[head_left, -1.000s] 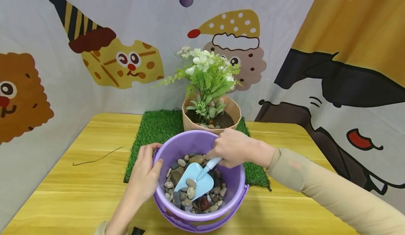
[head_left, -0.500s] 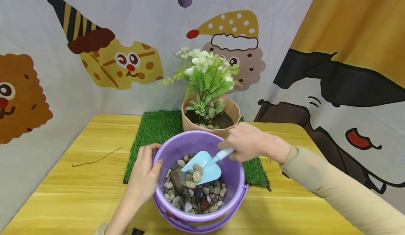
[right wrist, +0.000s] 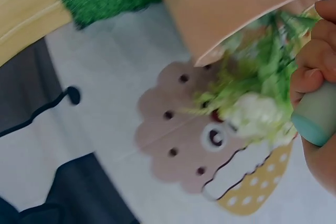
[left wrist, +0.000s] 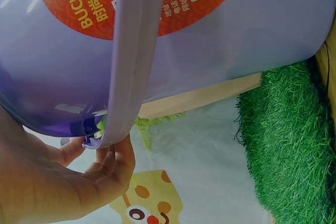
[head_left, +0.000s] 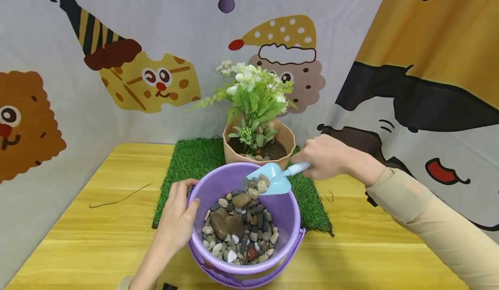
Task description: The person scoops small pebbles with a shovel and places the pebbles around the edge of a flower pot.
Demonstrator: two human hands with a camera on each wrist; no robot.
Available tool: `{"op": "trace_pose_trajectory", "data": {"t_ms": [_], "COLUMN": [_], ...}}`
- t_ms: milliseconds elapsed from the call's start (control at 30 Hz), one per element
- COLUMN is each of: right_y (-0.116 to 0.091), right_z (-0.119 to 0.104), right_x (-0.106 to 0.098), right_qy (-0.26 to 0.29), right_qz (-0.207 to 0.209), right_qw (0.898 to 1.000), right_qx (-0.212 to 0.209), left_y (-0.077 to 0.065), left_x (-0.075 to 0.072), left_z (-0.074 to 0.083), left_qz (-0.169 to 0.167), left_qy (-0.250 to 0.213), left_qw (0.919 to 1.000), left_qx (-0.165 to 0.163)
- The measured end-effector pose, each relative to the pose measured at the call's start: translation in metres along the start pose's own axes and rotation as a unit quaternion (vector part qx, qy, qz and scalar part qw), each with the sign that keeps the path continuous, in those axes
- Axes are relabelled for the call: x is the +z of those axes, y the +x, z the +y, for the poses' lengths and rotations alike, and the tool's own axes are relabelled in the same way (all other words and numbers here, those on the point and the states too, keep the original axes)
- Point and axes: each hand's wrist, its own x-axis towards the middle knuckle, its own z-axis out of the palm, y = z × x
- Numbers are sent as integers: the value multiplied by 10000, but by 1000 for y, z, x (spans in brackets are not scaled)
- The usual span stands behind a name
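My right hand (head_left: 329, 156) grips the white handle of a light blue toy shovel (head_left: 281, 187), whose blade carries several pebbles (head_left: 258, 186) at the far inner rim of a purple bucket (head_left: 289, 233). In the right wrist view, the handle's end (right wrist: 315, 121) sticks out of the fist. River stones (head_left: 230, 227) of mixed size and colour cover the bucket's bottom. My left hand (head_left: 177, 216) holds the bucket's left rim; in the left wrist view, its thumb and fingers close round the rim by the bail handle (left wrist: 134, 51). Just behind the bucket stands a tan pot (head_left: 289, 138) with white flowers (head_left: 247, 79).
Under the pot lies a green artificial grass mat (head_left: 191, 155) on the wooden table (head_left: 97, 238). A thin dark wire (head_left: 121, 198) lies at left. Behind the table hangs a cartoon-printed cloth (head_left: 175, 17).
My right hand has lifted the loaded shovel from the stones and moved it away and to the right, up to the bucket's far rim. My left hand stays on the rim.
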Motion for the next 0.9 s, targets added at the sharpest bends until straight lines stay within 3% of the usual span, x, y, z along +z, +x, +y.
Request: {"op": "trace_pose_trajectory", "data": {"t_ms": [367, 900], "right_y": [-20, -25], "right_z": [45, 75], "right_x": [1, 1], "right_qy": [190, -161], "right_qz": [-337, -773], "right_qw": [9912, 9758], "right_qx": [1262, 2040], "left_y": [0, 0], "left_x": [1, 1], "left_z": [0, 0], "left_qz": [23, 16], "left_qy": [20, -1], "left_qw": [10000, 10000], "left_qx": [2, 1]}}
